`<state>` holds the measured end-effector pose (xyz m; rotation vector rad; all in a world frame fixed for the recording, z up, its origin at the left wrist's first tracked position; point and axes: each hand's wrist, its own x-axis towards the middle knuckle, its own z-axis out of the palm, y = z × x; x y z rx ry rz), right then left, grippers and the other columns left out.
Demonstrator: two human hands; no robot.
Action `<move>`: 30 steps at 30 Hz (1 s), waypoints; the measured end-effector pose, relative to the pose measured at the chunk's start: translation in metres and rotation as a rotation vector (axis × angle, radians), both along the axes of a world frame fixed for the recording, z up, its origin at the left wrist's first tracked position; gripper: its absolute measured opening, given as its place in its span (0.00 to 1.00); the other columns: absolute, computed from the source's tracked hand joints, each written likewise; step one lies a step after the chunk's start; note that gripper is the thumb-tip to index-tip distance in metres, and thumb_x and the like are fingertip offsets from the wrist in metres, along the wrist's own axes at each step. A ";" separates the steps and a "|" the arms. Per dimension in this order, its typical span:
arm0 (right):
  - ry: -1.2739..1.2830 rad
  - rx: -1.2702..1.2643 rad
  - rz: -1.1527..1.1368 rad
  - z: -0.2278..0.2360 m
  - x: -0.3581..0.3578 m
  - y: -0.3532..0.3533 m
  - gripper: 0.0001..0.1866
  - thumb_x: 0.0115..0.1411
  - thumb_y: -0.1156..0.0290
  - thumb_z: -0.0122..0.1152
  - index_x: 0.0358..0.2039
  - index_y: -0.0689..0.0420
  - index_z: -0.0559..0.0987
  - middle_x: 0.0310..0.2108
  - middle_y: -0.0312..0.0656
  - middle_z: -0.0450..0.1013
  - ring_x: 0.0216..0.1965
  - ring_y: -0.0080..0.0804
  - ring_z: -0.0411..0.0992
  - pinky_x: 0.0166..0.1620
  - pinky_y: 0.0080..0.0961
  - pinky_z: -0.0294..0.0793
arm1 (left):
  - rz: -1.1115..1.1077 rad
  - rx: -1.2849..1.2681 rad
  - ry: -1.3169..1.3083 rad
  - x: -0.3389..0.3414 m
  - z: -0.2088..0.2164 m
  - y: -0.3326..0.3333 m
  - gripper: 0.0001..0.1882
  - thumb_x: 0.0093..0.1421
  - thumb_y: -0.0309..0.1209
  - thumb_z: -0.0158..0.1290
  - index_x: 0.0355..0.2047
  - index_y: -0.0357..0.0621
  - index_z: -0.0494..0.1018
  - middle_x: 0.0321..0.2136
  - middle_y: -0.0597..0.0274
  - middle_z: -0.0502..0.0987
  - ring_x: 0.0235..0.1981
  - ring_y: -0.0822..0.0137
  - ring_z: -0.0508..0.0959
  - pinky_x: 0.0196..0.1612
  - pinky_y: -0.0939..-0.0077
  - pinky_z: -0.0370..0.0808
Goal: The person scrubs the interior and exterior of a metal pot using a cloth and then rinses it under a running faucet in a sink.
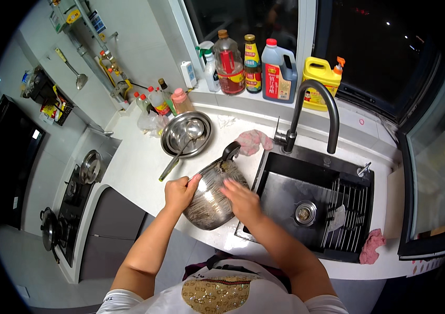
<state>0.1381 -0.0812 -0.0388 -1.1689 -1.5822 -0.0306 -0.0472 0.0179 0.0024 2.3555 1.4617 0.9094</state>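
1. Location. On the white counter [141,170], I have the steel pot [211,198] between the nested steel bowls [172,140] and the dark sink [281,194]. It is tilted, its rim turned away from me. I cannot tell how much of its weight the counter bears.

2. Handling. I judge the pot rigid, moderately heavy and hard to break. The smooth, rounded wall may slip, particularly if wet; brown streaks mark the outside. Preferred hold points: the rim and the black handle [231,152] at the far end of the rim. Treat the bare wall as a steadying surface only.

3. Arms. My left forearm [146,245] and right forearm [291,250] come up from below and converge on the pot.

4. Hands. My left hand [180,192] is curled closed at the pot's left edge, thumb lying along the near side; what its fingers wrap is hidden. My right hand [243,201] is partly open, fingers extended against the wall without gripping. I cannot tell whether anything lies beneath that palm.
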 end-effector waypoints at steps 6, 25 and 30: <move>0.087 0.020 -0.030 -0.036 0.005 -0.026 0.13 0.51 0.84 0.54 0.37 0.61 0.81 0.42 0.48 0.76 0.46 0.42 0.75 0.48 0.31 0.75 | -0.019 0.007 -0.032 -0.006 -0.003 0.004 0.27 0.57 0.43 0.58 0.10 0.34 0.68 0.06 0.50 0.61 0.08 0.64 0.57 0.14 0.67 0.60; 0.144 -0.085 -0.074 -0.032 0.005 -0.020 0.15 0.52 0.84 0.50 0.37 0.58 0.82 0.42 0.51 0.76 0.45 0.42 0.75 0.49 0.31 0.75 | 0.001 -0.035 -0.036 -0.007 -0.002 0.008 0.27 0.55 0.46 0.58 0.09 0.36 0.69 0.07 0.49 0.65 0.08 0.53 0.64 0.14 0.65 0.62; 0.170 -0.100 -0.093 -0.027 0.013 -0.007 0.15 0.52 0.84 0.49 0.37 0.59 0.81 0.41 0.51 0.76 0.44 0.43 0.76 0.48 0.32 0.75 | -0.088 -0.001 0.003 0.000 0.001 0.000 0.27 0.55 0.46 0.58 0.09 0.36 0.69 0.07 0.50 0.66 0.08 0.52 0.66 0.14 0.65 0.63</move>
